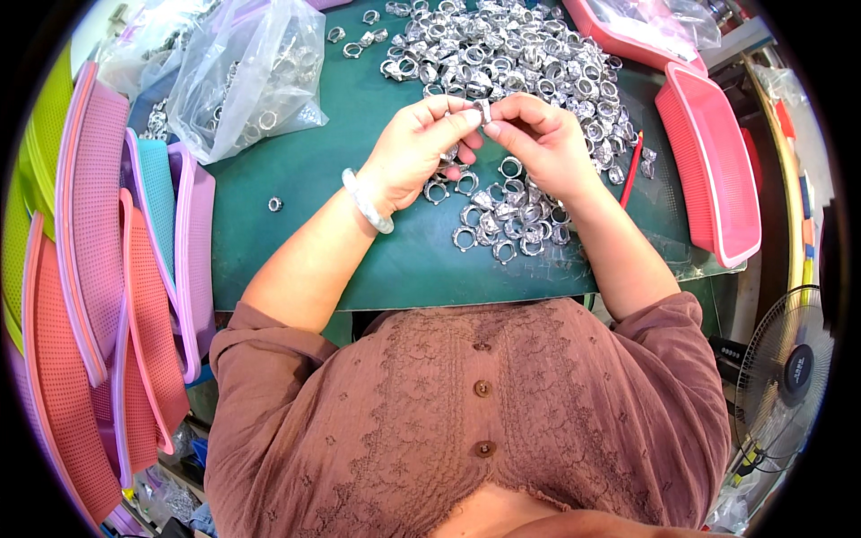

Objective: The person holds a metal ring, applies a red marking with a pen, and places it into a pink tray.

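Observation:
Between the fingertips of both hands is a silver-coloured metal ring (484, 110). My left hand (420, 148) pinches it from the left with thumb and forefinger, its other fingers curled. More ring shapes show by those curled fingers; whether they are held or lie behind cannot be told. My right hand (544, 142) grips the same ring from the right with thumb and forefinger. Beyond the hands spreads a large heap of silver rings (502, 54). A smaller pile of rings (511, 215) lies nearer me, below the hands.
One loose ring (275, 204) lies left on the green table (305, 242). A clear plastic bag (256, 81) with rings stands back left. Stacked plastic baskets (90, 215) line the left side. Right are a red pen-like stick (632, 170), a pink basket (708, 170) and a fan (789, 368).

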A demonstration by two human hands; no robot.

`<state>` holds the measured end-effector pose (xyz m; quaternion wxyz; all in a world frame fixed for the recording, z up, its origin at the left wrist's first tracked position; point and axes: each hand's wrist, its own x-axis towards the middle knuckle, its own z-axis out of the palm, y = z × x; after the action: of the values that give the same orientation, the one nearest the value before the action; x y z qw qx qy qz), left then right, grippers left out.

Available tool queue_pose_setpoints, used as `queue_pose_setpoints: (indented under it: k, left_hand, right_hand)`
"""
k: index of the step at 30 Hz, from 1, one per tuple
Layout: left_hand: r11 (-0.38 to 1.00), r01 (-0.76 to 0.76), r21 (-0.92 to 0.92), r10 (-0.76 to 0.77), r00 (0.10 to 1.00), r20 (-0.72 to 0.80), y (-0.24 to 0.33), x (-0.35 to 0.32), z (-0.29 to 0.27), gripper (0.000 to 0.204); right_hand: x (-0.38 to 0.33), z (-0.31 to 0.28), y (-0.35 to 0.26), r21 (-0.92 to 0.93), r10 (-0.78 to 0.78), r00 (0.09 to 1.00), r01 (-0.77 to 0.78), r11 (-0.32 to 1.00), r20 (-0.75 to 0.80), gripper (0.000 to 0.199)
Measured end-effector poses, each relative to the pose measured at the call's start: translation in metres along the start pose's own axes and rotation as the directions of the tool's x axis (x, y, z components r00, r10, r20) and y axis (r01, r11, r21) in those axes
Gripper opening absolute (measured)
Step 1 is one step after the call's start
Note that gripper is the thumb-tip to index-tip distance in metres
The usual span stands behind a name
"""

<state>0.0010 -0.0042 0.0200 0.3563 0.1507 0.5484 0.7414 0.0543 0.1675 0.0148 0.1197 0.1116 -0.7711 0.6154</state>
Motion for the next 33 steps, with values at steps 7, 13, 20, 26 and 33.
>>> queue_pose_setpoints:
  k: [7, 13, 20, 26, 33]
  left_hand:
    - [0.996, -0.056, 0.067, 0.059, 0.997, -0.041, -0.003, -0.001, 0.004, 0.021]
    - [0.974, -0.195, 0.117, 0.198, 0.980, -0.014, -0.008, 0.001, 0.003, 0.026]
    - [0.898, -0.343, 0.274, 0.359, 0.933, -0.007, -0.012, 0.002, 0.003, 0.031]
    - [0.842, -0.391, 0.372, 0.415, 0.910, 0.016, -0.013, 0.003, 0.000, 0.032]
    - [0.813, -0.420, 0.402, 0.449, 0.893, 0.025, -0.012, 0.002, 0.002, 0.033]
  right_hand:
    - [0.001, 0.001, -0.002, -0.153, -0.142, 0.990, 0.141, 0.978, 0.007, 0.010]
    - [-0.001, 0.001, 0.001, 0.068, 0.049, 0.999, -0.050, 0.996, 0.012, 0.010]
    - [0.000, 0.000, -0.006, 0.325, 0.169, 0.984, -0.179, 0.929, 0.060, 0.019]
    - [0.000, 0.001, -0.005, 0.342, 0.143, 0.987, -0.158, 0.926, 0.069, 0.026]
    - [0.000, 0.002, -0.001, 0.352, 0.135, 0.989, -0.148, 0.924, 0.061, 0.027]
